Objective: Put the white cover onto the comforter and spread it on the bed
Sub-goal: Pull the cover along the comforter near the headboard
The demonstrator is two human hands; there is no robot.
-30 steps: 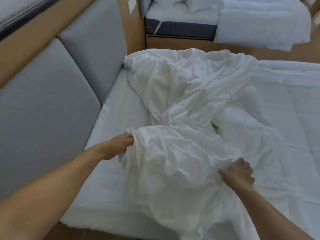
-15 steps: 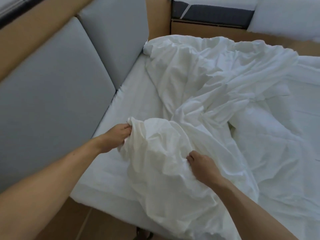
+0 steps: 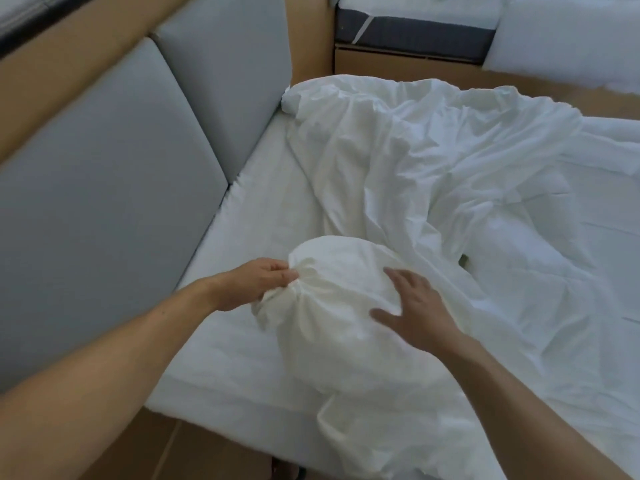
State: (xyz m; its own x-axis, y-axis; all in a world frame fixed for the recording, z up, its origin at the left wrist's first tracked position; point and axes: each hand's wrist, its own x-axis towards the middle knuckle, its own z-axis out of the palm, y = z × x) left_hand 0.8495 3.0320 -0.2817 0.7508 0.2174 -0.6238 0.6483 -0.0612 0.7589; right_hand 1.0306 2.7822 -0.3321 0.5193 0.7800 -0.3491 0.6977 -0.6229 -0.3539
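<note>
Left hand (image 3: 266,282) grips a gathered corner of the white cover (image 3: 381,150); right hand (image 3: 419,315), fingers spread, presses the stuffed bulge beside it. Beyond both hands, cover and comforter (image 3: 519,271) lie crumpled on the bed (image 3: 249,220): covering apparently partial, spreading not begun.

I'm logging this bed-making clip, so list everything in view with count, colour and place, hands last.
white cover: one, white, crumpled across the near bed, one end bunched
comforter: one, white, right side of the near bed, partly under the cover
near bed: one, white sheet, centre
headboard panels: two, grey, left
second bed: one, dark grey band, white bedding, top right
floor: brown, bottom left
left hand: one, grips the cover's bunched end
right hand: one, fingers straight, flat on the bunch
</note>
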